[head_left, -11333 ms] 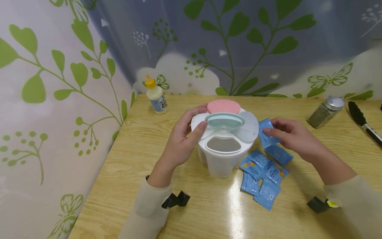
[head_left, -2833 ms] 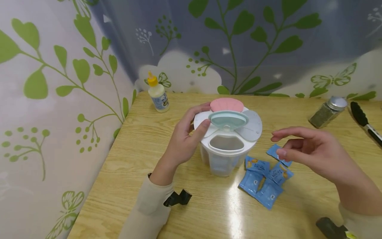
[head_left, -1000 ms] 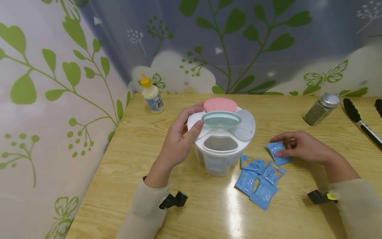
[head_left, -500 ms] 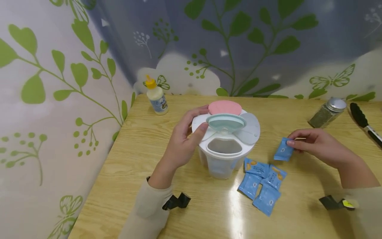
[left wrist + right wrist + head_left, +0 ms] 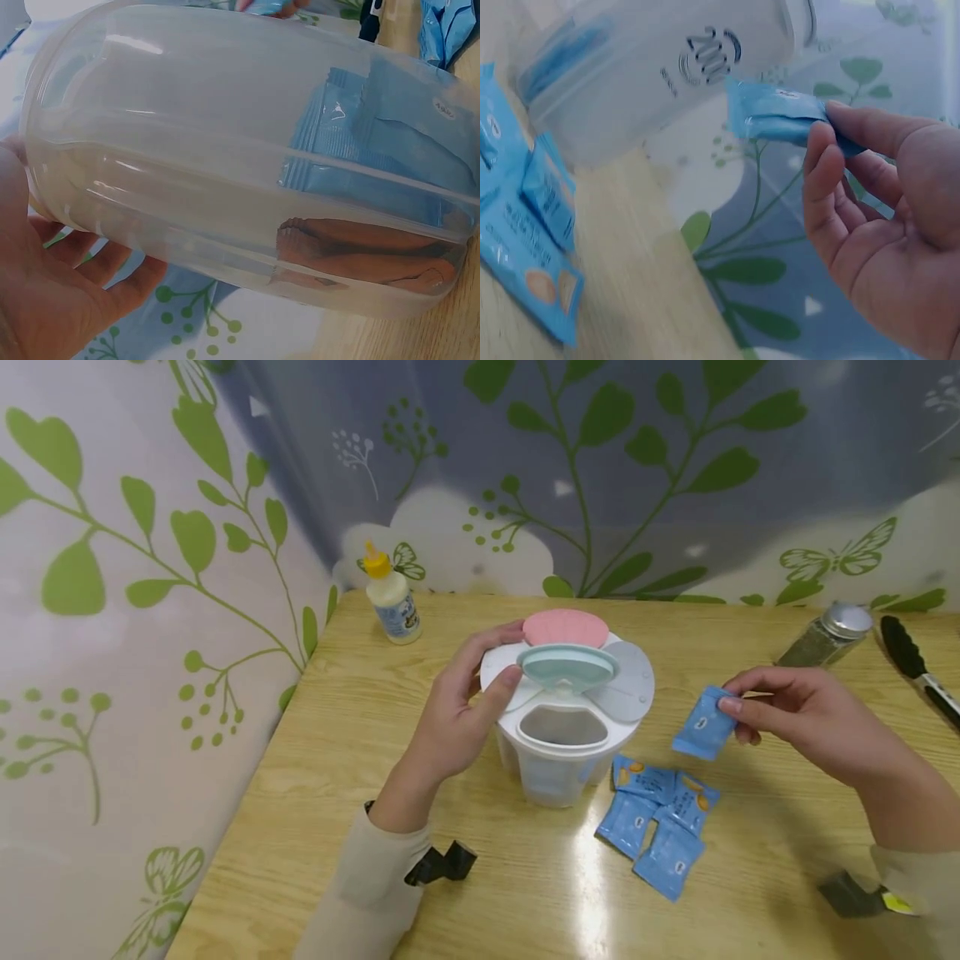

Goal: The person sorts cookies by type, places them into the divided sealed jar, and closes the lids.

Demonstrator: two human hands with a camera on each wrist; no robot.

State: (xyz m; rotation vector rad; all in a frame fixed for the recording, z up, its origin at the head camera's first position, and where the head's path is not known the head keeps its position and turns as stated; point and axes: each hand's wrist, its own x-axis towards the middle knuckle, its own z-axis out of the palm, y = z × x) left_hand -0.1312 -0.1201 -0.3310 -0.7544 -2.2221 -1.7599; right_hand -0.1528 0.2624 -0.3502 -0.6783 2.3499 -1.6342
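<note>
A clear container [image 5: 551,777] with a white lid stands on the table; one front opening in the lid is uncovered, its green flap raised. My left hand [image 5: 457,718] grips the lid's left side, thumb on top. Between thumb and fingers my right hand [image 5: 810,714] pinches a blue packet [image 5: 707,723] above the table, right of the container. Several blue packets [image 5: 671,860] lie below it, beside the container. In the left wrist view, blue packets [image 5: 420,135] and a brown packet [image 5: 360,251] show through the container wall. The right wrist view shows the pinched packet [image 5: 776,112] close up.
A yellow-capped bottle [image 5: 395,606] stands at the back left. At the back right are a glass jar [image 5: 821,639] with a silver lid and black-ended tongs [image 5: 911,656]. A patterned cloth wall [image 5: 637,468] borders the table's back and left.
My right hand has lifted a blue packet off the table and tilted it. Compared with the oldest frame, fewer packets lie on the table. My left hand keeps its grip on the lid.
</note>
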